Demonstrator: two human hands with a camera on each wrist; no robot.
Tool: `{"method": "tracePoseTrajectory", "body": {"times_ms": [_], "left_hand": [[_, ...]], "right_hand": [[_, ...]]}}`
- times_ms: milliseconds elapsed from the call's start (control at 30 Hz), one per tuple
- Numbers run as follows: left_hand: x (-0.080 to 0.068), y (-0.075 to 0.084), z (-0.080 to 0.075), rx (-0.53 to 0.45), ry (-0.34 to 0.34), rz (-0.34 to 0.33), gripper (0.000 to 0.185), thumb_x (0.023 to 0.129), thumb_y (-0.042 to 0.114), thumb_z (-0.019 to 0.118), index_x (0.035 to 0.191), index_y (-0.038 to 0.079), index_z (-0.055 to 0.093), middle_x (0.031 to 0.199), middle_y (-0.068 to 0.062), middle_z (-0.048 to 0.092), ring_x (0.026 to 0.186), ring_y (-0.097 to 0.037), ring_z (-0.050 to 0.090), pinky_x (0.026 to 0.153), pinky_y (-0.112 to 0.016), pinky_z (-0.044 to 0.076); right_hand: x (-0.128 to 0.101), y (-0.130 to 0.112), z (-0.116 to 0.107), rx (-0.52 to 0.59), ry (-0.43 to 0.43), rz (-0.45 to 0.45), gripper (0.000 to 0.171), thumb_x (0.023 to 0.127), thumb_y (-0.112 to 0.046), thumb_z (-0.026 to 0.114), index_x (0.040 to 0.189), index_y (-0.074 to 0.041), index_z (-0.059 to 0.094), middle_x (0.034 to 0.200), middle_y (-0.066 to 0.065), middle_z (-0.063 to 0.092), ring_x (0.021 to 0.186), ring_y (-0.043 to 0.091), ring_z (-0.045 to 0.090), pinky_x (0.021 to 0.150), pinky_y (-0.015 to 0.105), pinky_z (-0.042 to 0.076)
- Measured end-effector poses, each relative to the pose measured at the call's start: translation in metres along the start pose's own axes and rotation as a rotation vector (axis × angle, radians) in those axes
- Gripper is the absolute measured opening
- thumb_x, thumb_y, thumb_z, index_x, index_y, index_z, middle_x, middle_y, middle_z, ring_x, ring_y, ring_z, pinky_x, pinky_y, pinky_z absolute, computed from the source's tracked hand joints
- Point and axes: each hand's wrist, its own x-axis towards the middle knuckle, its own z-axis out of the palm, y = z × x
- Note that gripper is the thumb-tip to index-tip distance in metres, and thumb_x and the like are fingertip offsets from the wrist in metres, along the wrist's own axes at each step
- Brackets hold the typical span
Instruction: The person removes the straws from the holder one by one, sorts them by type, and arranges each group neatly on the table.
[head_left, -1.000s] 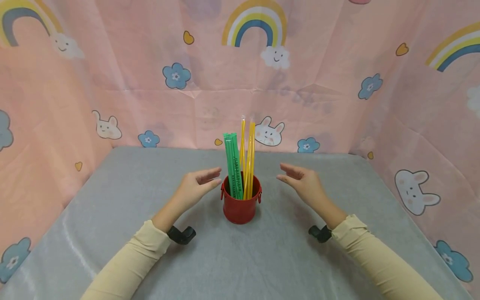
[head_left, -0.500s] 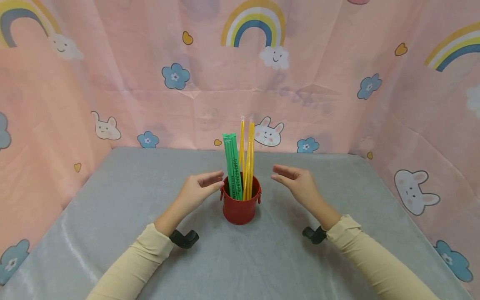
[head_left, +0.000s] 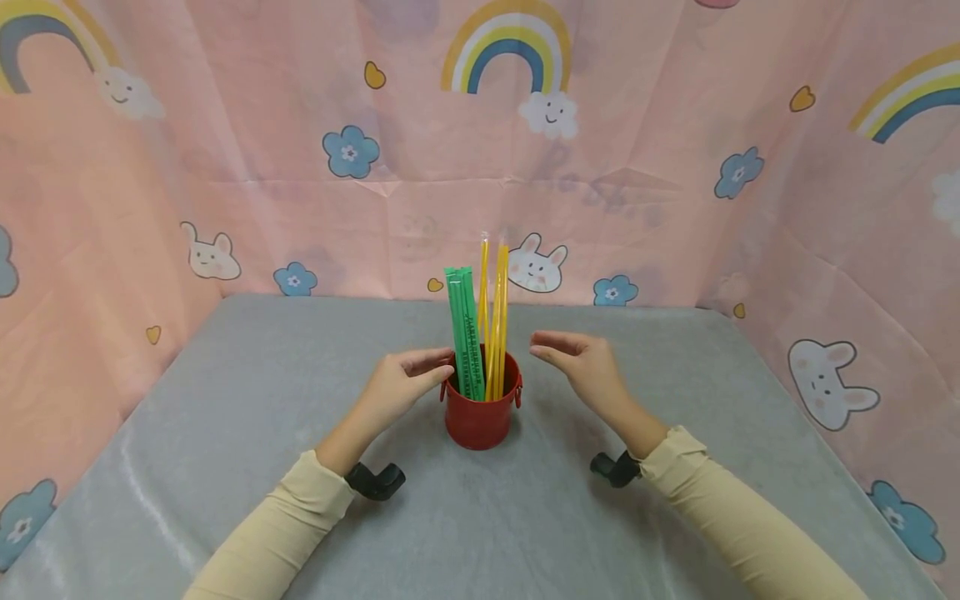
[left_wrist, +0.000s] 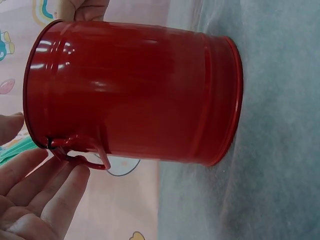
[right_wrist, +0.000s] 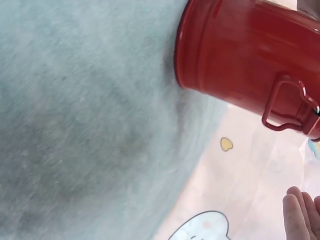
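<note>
Standing between hands: red bucket (head_left: 480, 417); left hand (head_left: 401, 385) just beside it, right hand (head_left: 585, 371) near, both relaxed, holding nothing

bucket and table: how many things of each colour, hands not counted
red: 1, the bucket
green: 1 bunch of sticks; single sticks too close to count
yellow: 1 bunch of sticks; likewise uncountable
grey: 1, the table cover
total: 4
</note>
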Motion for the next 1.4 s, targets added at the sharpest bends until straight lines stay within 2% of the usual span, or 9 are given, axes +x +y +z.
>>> {"method": "tracePoseTrajectory", "body": {"times_ms": [233, 700, 1067, 1400], "left_hand": [[-0.001, 0.0, 0.003, -0.019, 0.011, -0.007, 0.039, 0.094, 0.025, 0.07, 0.131, 0.013, 0.067, 0.13, -0.008, 0.068, 0.122, -0.023, 0.065, 0.102, -0.043, 0.053], [-0.001, -0.008, 0.008, -0.075, 0.016, 0.019, 0.04, 0.094, 0.02, 0.069, 0.132, 0.007, 0.065, 0.131, -0.012, 0.067, 0.123, -0.026, 0.063, 0.103, -0.043, 0.052], [-0.003, -0.009, 0.008, -0.1, 0.019, 0.012, 0.041, 0.095, 0.022, 0.068, 0.134, 0.009, 0.064, 0.134, -0.011, 0.065, 0.127, -0.025, 0.061, 0.106, -0.044, 0.05], [-0.004, -0.007, 0.009, -0.097, 0.025, 0.012, 0.04, 0.096, 0.024, 0.068, 0.133, 0.011, 0.065, 0.132, -0.008, 0.067, 0.124, -0.022, 0.063, 0.104, -0.043, 0.051]], "right_hand": [[0.001, -0.008, 0.005, 0.035, 0.01, -0.014, 0.04, 0.092, -0.034, 0.072, 0.124, -0.009, 0.071, 0.12, 0.011, 0.073, 0.119, 0.026, 0.066, 0.103, 0.046, 0.052], [0.006, -0.019, 0.018, 0.123, 0.033, 0.011, 0.04, 0.092, -0.032, 0.072, 0.123, -0.006, 0.071, 0.119, 0.013, 0.073, 0.111, 0.025, 0.07, 0.1, 0.041, 0.054], [0.012, -0.026, 0.024, 0.197, 0.015, 0.023, 0.04, 0.092, -0.027, 0.073, 0.123, -0.003, 0.07, 0.121, 0.016, 0.071, 0.112, 0.032, 0.069, 0.097, 0.037, 0.055], [0.016, -0.028, 0.028, 0.214, 0.014, 0.062, 0.04, 0.091, -0.026, 0.074, 0.123, -0.003, 0.069, 0.122, 0.016, 0.071, 0.107, 0.025, 0.072, 0.096, 0.036, 0.055]]}}
